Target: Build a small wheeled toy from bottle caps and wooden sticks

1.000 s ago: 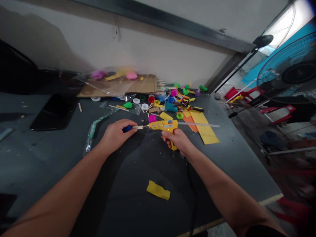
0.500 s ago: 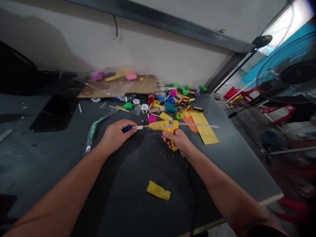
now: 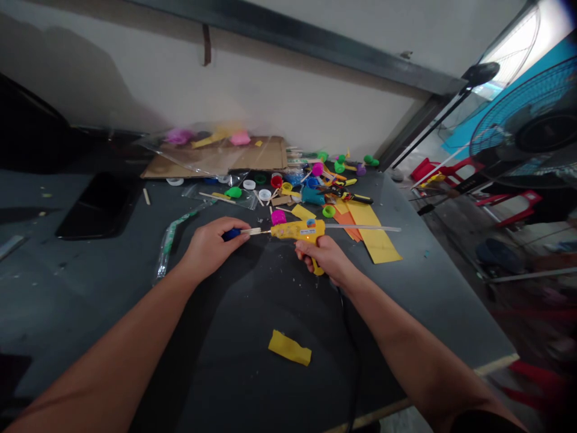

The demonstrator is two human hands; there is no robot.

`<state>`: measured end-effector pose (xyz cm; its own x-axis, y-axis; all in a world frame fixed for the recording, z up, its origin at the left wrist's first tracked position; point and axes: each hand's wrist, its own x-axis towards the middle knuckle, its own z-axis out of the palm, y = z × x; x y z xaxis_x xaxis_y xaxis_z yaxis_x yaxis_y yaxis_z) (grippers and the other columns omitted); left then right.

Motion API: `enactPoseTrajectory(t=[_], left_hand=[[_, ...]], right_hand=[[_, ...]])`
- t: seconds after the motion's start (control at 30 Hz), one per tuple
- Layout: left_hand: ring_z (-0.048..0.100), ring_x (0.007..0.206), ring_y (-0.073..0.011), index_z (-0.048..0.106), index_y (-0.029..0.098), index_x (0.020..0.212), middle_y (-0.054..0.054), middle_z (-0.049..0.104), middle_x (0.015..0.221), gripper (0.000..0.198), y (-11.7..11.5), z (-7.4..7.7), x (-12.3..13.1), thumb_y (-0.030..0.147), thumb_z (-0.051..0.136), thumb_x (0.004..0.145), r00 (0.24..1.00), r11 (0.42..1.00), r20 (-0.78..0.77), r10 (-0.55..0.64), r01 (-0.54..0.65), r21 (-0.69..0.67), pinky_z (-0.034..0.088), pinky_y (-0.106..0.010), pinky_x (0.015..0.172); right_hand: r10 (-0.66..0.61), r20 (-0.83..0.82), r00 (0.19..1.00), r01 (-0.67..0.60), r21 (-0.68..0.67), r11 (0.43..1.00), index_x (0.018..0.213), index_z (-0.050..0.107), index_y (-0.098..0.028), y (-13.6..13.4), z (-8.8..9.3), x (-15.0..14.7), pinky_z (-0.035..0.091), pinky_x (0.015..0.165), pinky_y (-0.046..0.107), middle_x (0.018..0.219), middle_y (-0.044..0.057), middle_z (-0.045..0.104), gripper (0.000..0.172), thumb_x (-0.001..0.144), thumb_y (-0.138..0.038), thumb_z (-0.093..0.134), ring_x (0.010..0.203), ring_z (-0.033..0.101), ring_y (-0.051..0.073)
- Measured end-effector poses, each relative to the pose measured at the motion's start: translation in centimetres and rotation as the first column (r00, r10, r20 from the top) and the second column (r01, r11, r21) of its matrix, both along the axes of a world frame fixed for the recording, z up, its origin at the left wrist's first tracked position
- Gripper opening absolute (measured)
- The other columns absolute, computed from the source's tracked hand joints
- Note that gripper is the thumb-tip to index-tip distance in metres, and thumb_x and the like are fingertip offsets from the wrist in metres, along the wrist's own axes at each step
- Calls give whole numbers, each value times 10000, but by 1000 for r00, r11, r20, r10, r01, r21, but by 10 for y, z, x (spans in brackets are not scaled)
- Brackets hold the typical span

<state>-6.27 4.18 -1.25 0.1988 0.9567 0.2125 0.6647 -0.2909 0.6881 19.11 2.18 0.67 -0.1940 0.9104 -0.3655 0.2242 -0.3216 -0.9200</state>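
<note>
My right hand (image 3: 325, 257) is closed round the handle of a yellow glue gun (image 3: 300, 230), which points left; a clear glue stick (image 3: 365, 228) juts out of its back. My left hand (image 3: 211, 245) is closed on a small blue cap (image 3: 231, 234) with a thin wooden stick (image 3: 253, 231) attached. The gun's nozzle meets the end of that stick. Both hands hover low over the dark grey table (image 3: 234, 337).
A yellow paper scrap (image 3: 289, 347) lies near me. Yellow and orange paper strips (image 3: 372, 237), coloured bottle caps (image 3: 279, 180), sticks and a utility knife (image 3: 349, 195) crowd the far side. Cardboard under plastic (image 3: 216, 155) sits behind, a black phone (image 3: 97, 204) at left, a fan (image 3: 527, 129) at right.
</note>
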Motion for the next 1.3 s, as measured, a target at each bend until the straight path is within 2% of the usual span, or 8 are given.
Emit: enactPoseTrajectory(t=[0.37,0.53,0.83,1.3], left_hand=[[622,963,-206,680,255,965,-22,697,1043,260,-1,3,1,444,577,819,999,1000,37,5,-5,-6,468,-296,795],[626,951,-198,683,266,972,-18,696,1051,250,0,0,0,437,578,823,999,1000,34,4,-4,2,474,-286,775],[620,961,-190,675,258,967,-22,694,1051,210,-1,2,1,389,585,829,1000,1000,26,-7,7,5,466,-284,765],[620,954,-187,682,252,970,-14,692,1047,225,0,1,0,398,591,825,1000,1000,27,1,-1,7,462,-275,771]], right_hand=[[-14,-13,1000,14,5,1000,615,547,-156,1,0,-2,382,367,161,525,-26,515,315,730,-430,652,392,422,44],[-34,0,999,34,-3,999,603,549,-155,1,2,-4,372,366,164,494,-33,492,314,749,-417,641,380,413,43],[-43,-30,999,44,12,999,639,556,-155,4,0,-4,380,379,174,562,-20,527,259,795,-358,595,395,421,41],[-32,-20,999,32,-20,999,636,536,-152,2,5,-4,360,357,168,553,-25,527,258,747,-360,640,386,414,38]])
